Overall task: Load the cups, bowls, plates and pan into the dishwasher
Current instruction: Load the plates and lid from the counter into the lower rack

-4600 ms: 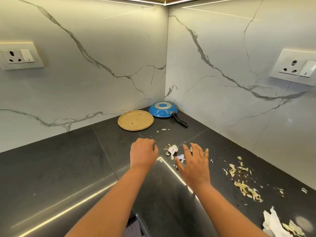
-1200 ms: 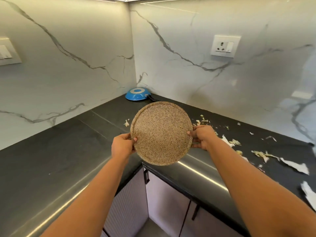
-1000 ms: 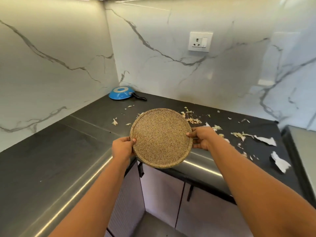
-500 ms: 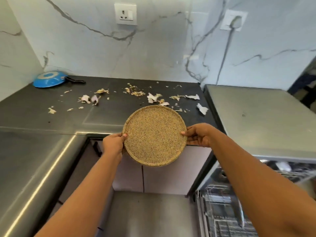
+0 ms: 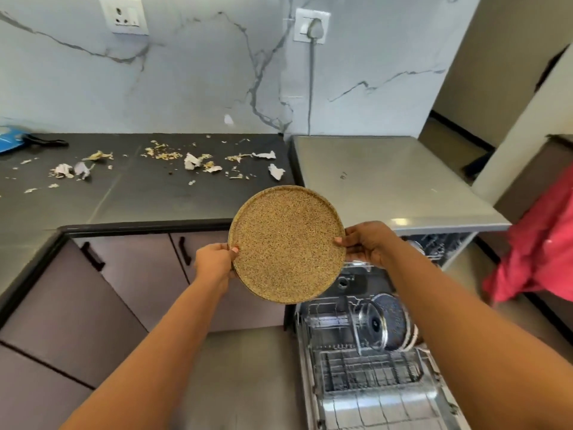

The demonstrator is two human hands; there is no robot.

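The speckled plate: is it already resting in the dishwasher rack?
No: the speckled plate is held in the air by the left hand and right hand, above the rack.

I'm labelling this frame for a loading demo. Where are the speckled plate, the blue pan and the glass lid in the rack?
speckled plate (image 5: 286, 243): head view, centre of its face.
blue pan (image 5: 9, 143): head view, visible edge of its body, far left.
glass lid (image 5: 370, 325): head view, near its knob.

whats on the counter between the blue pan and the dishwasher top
In the head view, only scattered peels and paper scraps lie on the dark counter between the blue pan and dishwasher top.
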